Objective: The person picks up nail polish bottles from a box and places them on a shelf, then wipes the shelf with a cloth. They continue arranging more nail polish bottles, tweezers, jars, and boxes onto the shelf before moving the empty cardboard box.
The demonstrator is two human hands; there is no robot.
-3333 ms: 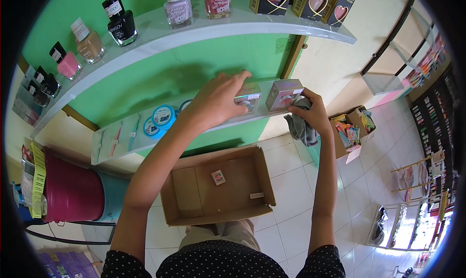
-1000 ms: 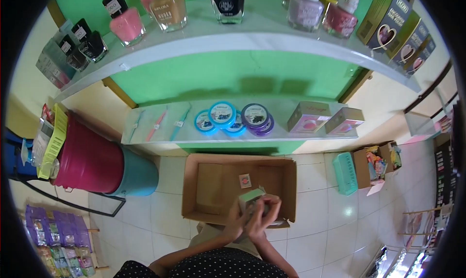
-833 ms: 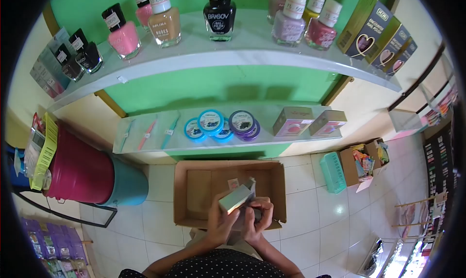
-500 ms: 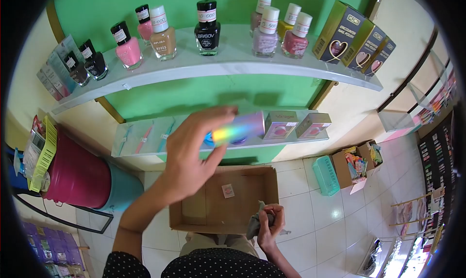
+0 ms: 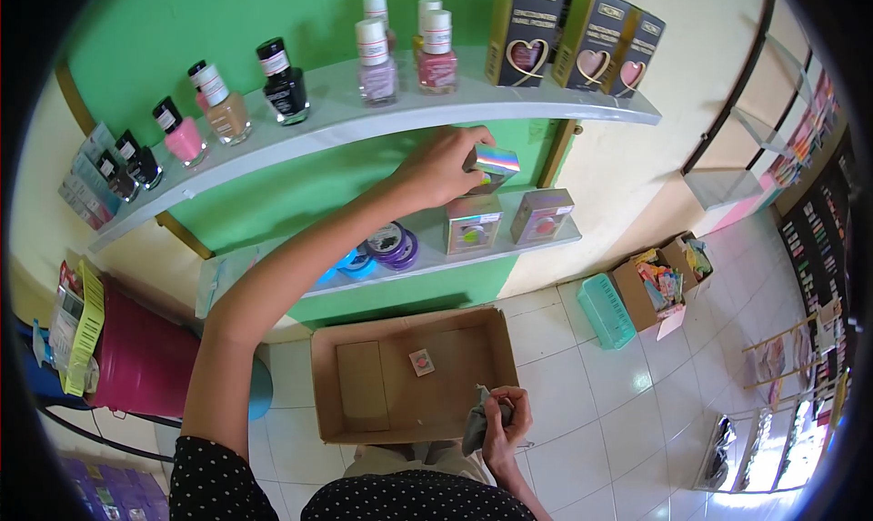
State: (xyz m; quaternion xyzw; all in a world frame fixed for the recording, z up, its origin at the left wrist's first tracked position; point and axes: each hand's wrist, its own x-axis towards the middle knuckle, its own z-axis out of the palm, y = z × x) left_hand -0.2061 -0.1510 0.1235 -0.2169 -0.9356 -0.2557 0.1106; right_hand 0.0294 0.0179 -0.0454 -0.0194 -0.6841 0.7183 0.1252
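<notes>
My left hand (image 5: 447, 168) is closed on a small shiny holographic box (image 5: 496, 163), held above the lower shelf (image 5: 418, 268) and behind two similar boxes. One of these, a pinkish box (image 5: 473, 224), stands just below the hand; the other box (image 5: 543, 216) is to its right. Low in front of my body, my right hand (image 5: 507, 427) grips a crumpled grey cloth (image 5: 476, 427) beside the cardboard box (image 5: 400, 316). A single small box (image 5: 422, 363) lies inside that cardboard box.
Nail polish bottles (image 5: 377, 71) and dark nail polish boxes (image 5: 521, 32) line the upper shelf (image 5: 364, 121). Blue and purple round containers (image 5: 391, 244) sit on the lower shelf. A magenta bin (image 5: 145, 348) stands left; a turquoise basket (image 5: 607, 312) is on the floor at right.
My left hand has carried the shiny box right and back to the lower shelf's right part. The view has shifted right. My right hand keeps hold of the cloth.
</notes>
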